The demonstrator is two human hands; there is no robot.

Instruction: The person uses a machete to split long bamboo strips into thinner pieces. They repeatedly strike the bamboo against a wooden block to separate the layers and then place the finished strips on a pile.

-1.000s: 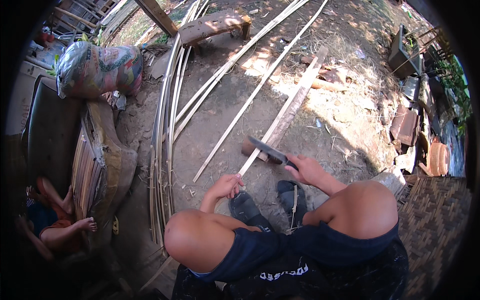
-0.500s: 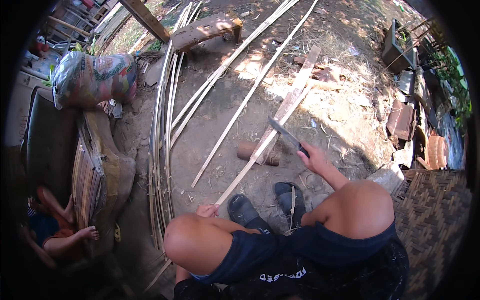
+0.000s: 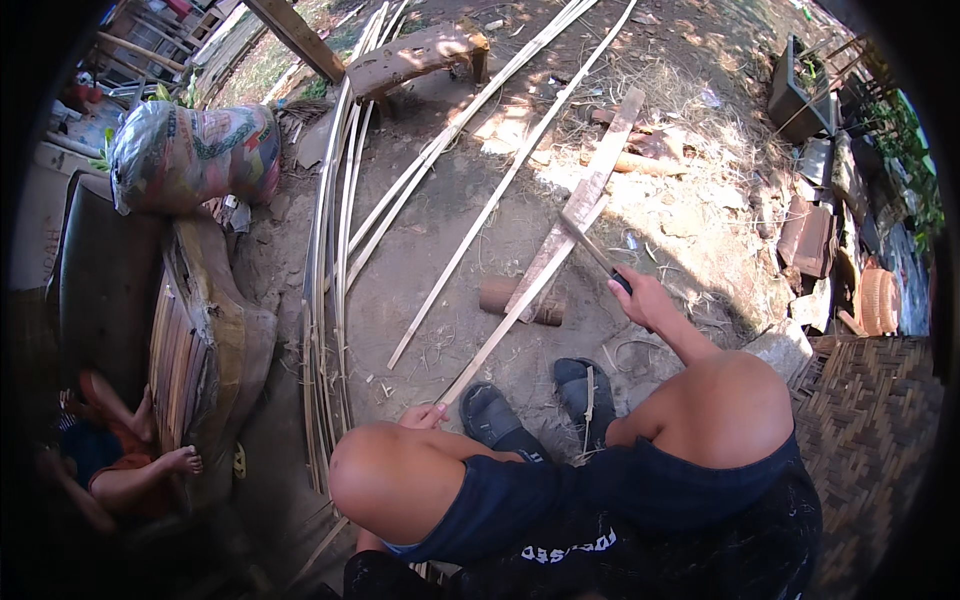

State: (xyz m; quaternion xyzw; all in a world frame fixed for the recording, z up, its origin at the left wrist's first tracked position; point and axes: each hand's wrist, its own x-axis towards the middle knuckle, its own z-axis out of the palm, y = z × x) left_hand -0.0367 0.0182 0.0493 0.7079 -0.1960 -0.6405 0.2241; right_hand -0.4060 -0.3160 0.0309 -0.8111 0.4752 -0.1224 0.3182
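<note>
My right hand (image 3: pixel 648 300) is closed round the black handle of a long knife (image 3: pixel 592 244), whose blade reaches across the wooden plank (image 3: pixel 607 146) near the far end of a pale bamboo strip (image 3: pixel 525 306). Pinched in my left hand (image 3: pixel 425 416), beside my left knee, is the near end of that same strip. The strip slants away from me over the plank. A short round log (image 3: pixel 540 306) lies under the plank's near end. Whether the blade touches the strip is hard to tell.
To the left lie a single bamboo strip (image 3: pixel 470 238) and a bundle of long strips (image 3: pixel 313 330). Behind them stands a low wooden bench (image 3: pixel 420 58). A stuffed sack (image 3: pixel 195 155) sits further left, above a person's bare legs (image 3: pixel 140 480). A woven mat (image 3: pixel 875 440) lies at right.
The knife and my right hand have shifted slightly right, with the blade further up the plank. The strip's far end has come nearer to me. My left hand still grips it.
</note>
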